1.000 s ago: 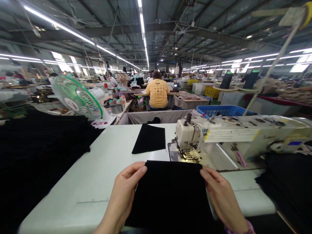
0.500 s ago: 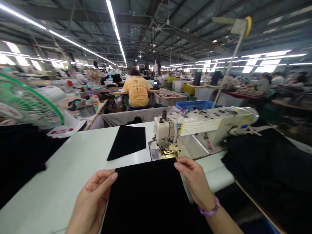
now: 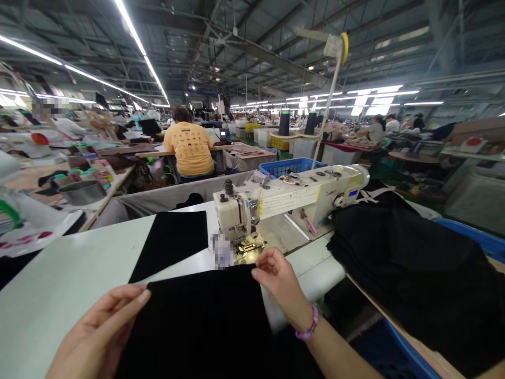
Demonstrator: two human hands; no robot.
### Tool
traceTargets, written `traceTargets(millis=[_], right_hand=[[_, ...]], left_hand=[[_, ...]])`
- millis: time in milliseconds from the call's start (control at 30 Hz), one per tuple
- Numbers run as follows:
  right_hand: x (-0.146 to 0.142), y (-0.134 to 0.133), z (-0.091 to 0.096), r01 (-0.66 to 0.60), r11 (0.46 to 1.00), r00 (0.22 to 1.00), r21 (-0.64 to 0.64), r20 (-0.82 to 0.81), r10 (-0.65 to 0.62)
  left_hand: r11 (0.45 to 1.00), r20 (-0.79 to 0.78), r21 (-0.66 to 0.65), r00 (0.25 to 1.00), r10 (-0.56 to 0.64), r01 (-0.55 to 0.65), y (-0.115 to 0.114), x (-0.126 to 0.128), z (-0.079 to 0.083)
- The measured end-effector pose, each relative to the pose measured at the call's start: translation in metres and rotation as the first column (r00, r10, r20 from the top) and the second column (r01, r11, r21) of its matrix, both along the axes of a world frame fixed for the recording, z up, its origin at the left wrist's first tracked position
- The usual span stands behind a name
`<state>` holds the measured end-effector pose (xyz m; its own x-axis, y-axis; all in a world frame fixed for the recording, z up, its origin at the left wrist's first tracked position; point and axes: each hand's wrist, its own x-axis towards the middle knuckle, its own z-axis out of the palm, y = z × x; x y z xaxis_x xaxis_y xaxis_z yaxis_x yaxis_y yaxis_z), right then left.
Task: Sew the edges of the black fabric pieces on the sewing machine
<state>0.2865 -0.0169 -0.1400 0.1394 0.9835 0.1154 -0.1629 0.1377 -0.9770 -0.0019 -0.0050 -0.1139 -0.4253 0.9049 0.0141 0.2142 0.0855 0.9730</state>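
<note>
"What's at the counter (image 3: 79, 263)?"
"Black cloth (image 3: 197, 321), matte, straight-topped, held over the near side."
"Containers?"
"A blue lattice basket (image 3: 272, 168) beyond, then a round metal pot (image 3: 82, 193); contents unclear."
"The grip?"
"Left hand (image 3: 98, 326) and right hand (image 3: 282, 284) each pinch a top corner; the right wears a purple bracelet (image 3: 313, 318)."

black cloth (image 3: 197, 321) | plain | spread smooth | top edge rising rightward | partly over tabletop (image 3: 90, 258)
</note>
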Motion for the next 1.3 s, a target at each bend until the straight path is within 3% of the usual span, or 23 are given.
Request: traceTargets(millis=[100,167,267,367,500,667,800,1000,1133,1233,1300], right_hand=[[0.000,-0.016,-0.010,-0.120,0.992,0.960,0.033,0.257,0.108],[-0.001,-0.031,-0.018,-0.223,0.975,0.900,0.018,0.389,0.199],[0.001,-0.052,-0.032,-0.284,0.959,0.826,0.003,0.509,0.243],[0.008,-0.063,-0.045,-0.253,0.967,0.810,0.008,0.549,0.208],[0.022,-0.065,-0.056,-0.306,0.946,0.741,0.104,0.651,0.168],[0.030,-0.064,-0.062,-0.346,0.872,0.609,0.347,0.790,-0.073],[0.026,-0.060,-0.062,-0.328,0.839,0.527,0.434,0.821,-0.219],[0.024,-0.052,-0.061,-0.357,0.823,0.525,0.441,0.824,-0.213],[0.026,-0.051,-0.056,-0.396,0.808,0.516,0.437,0.833,-0.198],[0.026,-0.052,-0.053,-0.394,0.823,0.514,0.409,0.841,-0.172],[0.026,-0.052,-0.054,-0.385,0.838,0.517,0.388,0.842,-0.153]], left_hand=[[0.978,-0.215,-0.067,0.955,-0.206,0.196,0.034,0.023,0.032],[0.921,-0.383,-0.090,0.841,-0.383,0.378,0.063,0.042,0.033],[0.844,-0.416,-0.132,0.744,-0.523,0.520,0.099,0.075,0.007],[0.809,-0.425,-0.177,0.698,-0.577,0.561,0.115,0.104,-0.026],[0.796,-0.462,-0.220,0.658,-0.595,0.565,0.118,0.116,-0.045],[0.781,-0.486,-0.268,0.621,-0.615,0.564,0.121,0.115,-0.045],[0.795,-0.514,-0.285,0.615,-0.598,0.535,0.128,0.120,-0.048],[0.790,-0.531,-0.256,0.602,-0.596,0.557,0.133,0.120,-0.051],[0.815,-0.574,-0.223,0.604,-0.553,0.534,0.133,0.119,-0.049],[0.856,-0.670,-0.165,0.581,-0.462,0.490,0.114,0.122,-0.038],[0.872,-0.738,-0.111,0.548,-0.394,0.477,0.085,0.123,-0.031]])
